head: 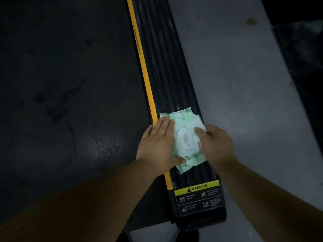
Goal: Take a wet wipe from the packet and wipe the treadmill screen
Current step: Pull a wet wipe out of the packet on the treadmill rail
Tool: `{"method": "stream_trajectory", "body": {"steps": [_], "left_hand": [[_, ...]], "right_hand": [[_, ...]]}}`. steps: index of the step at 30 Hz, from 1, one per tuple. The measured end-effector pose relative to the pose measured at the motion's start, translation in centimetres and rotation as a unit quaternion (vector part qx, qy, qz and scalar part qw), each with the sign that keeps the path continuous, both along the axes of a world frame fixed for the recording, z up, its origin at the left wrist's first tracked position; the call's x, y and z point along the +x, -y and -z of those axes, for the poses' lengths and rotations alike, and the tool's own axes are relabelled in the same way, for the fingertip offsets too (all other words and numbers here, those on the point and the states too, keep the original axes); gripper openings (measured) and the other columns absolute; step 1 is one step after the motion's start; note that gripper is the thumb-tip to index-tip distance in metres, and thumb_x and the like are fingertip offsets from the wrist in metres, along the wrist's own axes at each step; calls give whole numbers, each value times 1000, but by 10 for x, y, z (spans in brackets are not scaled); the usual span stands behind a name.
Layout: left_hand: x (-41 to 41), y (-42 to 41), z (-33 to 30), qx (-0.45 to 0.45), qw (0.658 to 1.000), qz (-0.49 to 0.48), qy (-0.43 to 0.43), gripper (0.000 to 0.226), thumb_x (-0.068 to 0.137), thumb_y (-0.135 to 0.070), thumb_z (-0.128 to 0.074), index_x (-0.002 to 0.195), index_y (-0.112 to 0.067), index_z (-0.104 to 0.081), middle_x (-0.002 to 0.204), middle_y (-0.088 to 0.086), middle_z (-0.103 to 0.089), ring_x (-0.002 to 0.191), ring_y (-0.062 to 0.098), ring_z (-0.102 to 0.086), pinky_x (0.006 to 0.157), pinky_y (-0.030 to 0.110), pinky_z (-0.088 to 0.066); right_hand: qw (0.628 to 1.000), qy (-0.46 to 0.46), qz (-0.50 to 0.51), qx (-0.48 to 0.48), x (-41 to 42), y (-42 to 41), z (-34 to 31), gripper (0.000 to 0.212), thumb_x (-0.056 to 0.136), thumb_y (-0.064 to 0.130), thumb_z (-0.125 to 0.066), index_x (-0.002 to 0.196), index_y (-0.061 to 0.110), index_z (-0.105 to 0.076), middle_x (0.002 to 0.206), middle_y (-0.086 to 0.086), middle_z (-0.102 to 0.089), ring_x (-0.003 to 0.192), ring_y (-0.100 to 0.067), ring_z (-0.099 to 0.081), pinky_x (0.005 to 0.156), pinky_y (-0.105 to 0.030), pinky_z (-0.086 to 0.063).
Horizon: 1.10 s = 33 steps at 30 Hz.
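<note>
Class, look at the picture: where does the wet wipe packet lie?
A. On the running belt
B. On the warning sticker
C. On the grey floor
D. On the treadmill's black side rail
D. The wet wipe packet lies on the ribbed black side rail, between the yellow stripe and the grey floor, with both hands on it.

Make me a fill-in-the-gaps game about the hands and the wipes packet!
1. The wet wipes packet lies on the treadmill's black side ____.
2. The left hand rests flat on the packet's ____ side.
3. The right hand pinches a ____ wipe.
4. The sticker near the rail's end says ____.

Missing words: rail; left; white; WARNING
</note>
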<state>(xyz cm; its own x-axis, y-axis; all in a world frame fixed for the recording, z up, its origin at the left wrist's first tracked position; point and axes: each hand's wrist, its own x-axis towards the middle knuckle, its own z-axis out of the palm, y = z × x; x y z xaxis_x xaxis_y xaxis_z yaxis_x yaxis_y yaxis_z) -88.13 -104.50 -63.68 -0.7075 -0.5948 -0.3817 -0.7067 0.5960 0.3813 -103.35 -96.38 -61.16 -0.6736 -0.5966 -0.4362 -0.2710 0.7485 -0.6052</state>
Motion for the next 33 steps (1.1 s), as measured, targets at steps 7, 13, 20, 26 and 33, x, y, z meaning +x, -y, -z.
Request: {"method": "stream_trajectory", "body": {"steps": [7,13,20,26,33], "left_hand": [[-1,0,3,-7,1000,-2,-7,125,78,-77,-62,160,-20,12,170,-4,18,154,10,19,127,39,6],[-1,-2,6,-6,1000,-9,-16,125,77,-77,-63,161,-19,10,170,-3,16,154,9,19,128,41,2],[3,0,5,-4,1000,-7,-12,124,78,-77,-62,160,-19,11,170,-2,17,154,11,19,128,44,-1],[1,-1,2,8,1000,-18,-10,125,77,-77,-62,161,-20,12,170,-4,19,153,8,21,128,41,2],[-2,-5,1,10,1000,-19,-21,110,82,-74,-54,160,-31,10,170,0,17,154,12,21,127,43,1]], "right_hand": [[961,-238,-123,64,-25,-18,4,51,88,17,-70,136,17,-54,128,-11,-59,115,-31,-52,87,-40,-45],[934,-226,-276,-35,5,9,9,41,85,27,-59,122,13,-70,121,-9,-64,112,-32,-57,86,-45,-53],[937,-208,-266,-87,10,5,6,27,87,38,-61,76,16,-70,93,-1,-62,91,-21,-57,75,-32,-45],[957,-197,-211,-34,5,-15,9,32,90,30,-73,69,16,-54,66,2,-57,62,-18,-52,54,-30,-40],[945,-189,-266,-24,8,-9,2,36,87,43,-72,115,21,-66,94,0,-67,89,-23,-60,71,-37,-53]]}}
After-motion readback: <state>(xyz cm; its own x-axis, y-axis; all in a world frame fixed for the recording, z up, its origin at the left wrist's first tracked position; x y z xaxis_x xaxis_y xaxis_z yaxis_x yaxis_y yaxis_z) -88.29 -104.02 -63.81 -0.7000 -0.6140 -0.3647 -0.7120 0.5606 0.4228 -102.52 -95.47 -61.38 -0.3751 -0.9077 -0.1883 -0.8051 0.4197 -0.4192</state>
